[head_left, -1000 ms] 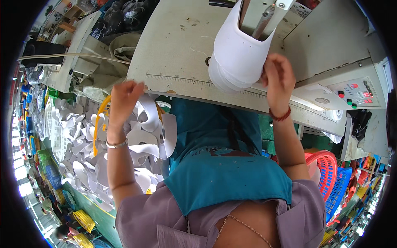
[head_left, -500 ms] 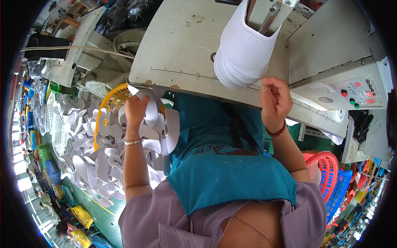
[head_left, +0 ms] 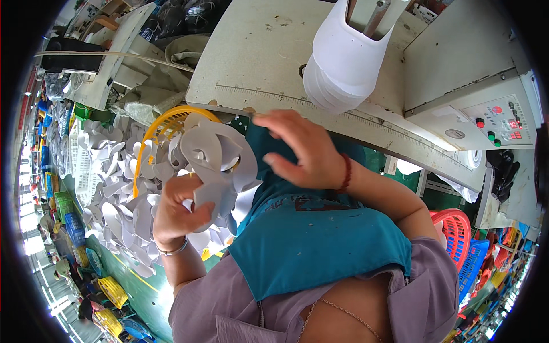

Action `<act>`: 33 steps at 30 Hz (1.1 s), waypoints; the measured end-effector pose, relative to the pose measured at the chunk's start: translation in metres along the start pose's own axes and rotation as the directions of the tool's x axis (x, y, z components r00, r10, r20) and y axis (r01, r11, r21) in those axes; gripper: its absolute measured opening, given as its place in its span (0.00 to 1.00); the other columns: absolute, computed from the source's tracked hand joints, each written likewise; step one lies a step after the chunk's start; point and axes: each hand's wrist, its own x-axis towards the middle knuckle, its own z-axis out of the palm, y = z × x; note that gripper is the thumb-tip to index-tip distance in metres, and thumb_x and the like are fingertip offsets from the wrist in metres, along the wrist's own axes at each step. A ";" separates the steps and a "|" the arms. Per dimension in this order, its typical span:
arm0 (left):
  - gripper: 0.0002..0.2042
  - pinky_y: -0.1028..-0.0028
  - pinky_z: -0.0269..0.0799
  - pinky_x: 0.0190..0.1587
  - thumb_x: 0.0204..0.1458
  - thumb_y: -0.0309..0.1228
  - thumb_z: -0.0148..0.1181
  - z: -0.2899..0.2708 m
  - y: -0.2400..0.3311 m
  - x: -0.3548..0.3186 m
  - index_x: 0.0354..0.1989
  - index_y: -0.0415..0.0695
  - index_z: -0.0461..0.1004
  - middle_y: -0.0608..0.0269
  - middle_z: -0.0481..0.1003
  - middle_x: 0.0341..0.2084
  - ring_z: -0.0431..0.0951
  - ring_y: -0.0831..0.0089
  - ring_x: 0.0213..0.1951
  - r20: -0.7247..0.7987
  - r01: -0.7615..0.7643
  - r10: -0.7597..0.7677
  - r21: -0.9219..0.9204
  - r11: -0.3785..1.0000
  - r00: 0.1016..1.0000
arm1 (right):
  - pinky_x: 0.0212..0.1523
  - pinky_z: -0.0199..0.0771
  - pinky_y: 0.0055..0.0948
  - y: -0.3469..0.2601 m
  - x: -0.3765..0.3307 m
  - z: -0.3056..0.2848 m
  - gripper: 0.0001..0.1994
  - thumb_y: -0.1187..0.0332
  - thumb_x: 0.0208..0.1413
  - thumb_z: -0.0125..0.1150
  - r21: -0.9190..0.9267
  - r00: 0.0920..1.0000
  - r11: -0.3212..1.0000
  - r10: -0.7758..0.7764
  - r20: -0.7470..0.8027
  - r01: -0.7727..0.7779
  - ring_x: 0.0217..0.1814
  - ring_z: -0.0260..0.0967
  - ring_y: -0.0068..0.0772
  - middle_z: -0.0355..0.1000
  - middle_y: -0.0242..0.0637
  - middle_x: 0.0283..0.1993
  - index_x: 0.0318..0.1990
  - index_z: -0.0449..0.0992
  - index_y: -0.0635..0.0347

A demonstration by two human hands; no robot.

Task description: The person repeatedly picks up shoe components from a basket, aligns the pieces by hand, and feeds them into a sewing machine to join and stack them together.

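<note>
My left hand [head_left: 178, 212] is at the near side of a heap of curved white sheet pieces, its thumb and fingers closed around the edge of one curved white piece [head_left: 210, 197]. Just beyond it, more looped white pieces [head_left: 201, 142] stand up over the yellow basket's rim. My right hand [head_left: 303, 150] is over my lap near the table's front edge, palm turned left, fingers apart and nothing in them. Farther off, a stack of smooth white curved pieces [head_left: 346, 63] hangs over the machine's arm with a metal rod [head_left: 377, 18].
The pale worktable [head_left: 257, 57] has a ruler scale along its front edge. A control box [head_left: 497, 123] with buttons stands at the right. The yellow basket [head_left: 171, 119] and loose white pieces [head_left: 123, 211] fill the left. A red basket [head_left: 457, 228] is at lower right.
My right hand has left the stack on the machine and swung left over my lap. My left hand has drawn nearer to me and closed on a white piece. The view has shifted slightly.
</note>
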 end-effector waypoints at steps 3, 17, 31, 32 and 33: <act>0.04 0.73 0.56 0.23 0.29 0.19 0.55 0.001 0.009 0.001 0.12 0.41 0.66 0.68 0.64 0.11 0.62 0.73 0.15 0.232 -0.276 0.238 0.145 0.950 0.943 | 0.53 0.61 0.39 -0.004 0.019 0.025 0.31 0.68 0.40 0.61 -0.080 0.967 0.964 -0.254 0.025 0.255 0.52 0.63 0.44 0.62 0.45 0.53 0.57 0.59 0.56; 0.11 0.74 0.72 0.25 0.29 0.26 0.57 -0.055 0.001 -0.053 0.25 0.36 0.74 0.57 0.73 0.21 0.71 0.72 0.20 -0.691 -0.256 -0.194 -0.492 0.832 0.697 | 0.39 0.67 0.42 0.109 -0.076 0.069 0.15 0.61 0.52 0.55 -0.115 0.886 0.896 0.442 0.142 -0.429 0.41 0.67 0.49 0.72 0.44 0.34 0.41 0.71 0.62; 0.12 0.82 0.69 0.35 0.44 0.24 0.63 -0.006 0.006 0.047 0.34 0.38 0.66 0.61 0.74 0.29 0.73 0.80 0.30 -0.302 -0.240 0.129 -0.369 0.898 0.944 | 0.47 0.70 0.35 0.141 -0.105 0.062 0.35 0.60 0.52 0.57 -0.038 0.799 0.800 0.599 0.054 -0.598 0.51 0.66 0.47 0.59 0.53 0.57 0.62 0.47 0.61; 0.11 0.83 0.68 0.34 0.44 0.24 0.63 -0.003 0.008 0.050 0.32 0.39 0.66 0.62 0.74 0.28 0.72 0.81 0.29 -0.281 -0.219 0.121 -0.347 0.912 0.952 | 0.47 0.70 0.35 0.142 -0.112 0.057 0.34 0.60 0.52 0.57 -0.160 0.850 0.841 0.526 0.017 -0.517 0.54 0.64 0.47 0.58 0.52 0.58 0.62 0.48 0.60; 0.11 0.83 0.68 0.34 0.44 0.24 0.63 -0.002 0.006 0.052 0.32 0.39 0.66 0.62 0.74 0.28 0.72 0.81 0.29 -0.275 -0.218 0.122 -0.351 0.911 0.954 | 0.48 0.70 0.34 0.137 -0.113 0.053 0.33 0.60 0.52 0.57 -0.283 0.895 0.857 0.446 -0.008 -0.430 0.56 0.62 0.46 0.58 0.50 0.59 0.62 0.49 0.59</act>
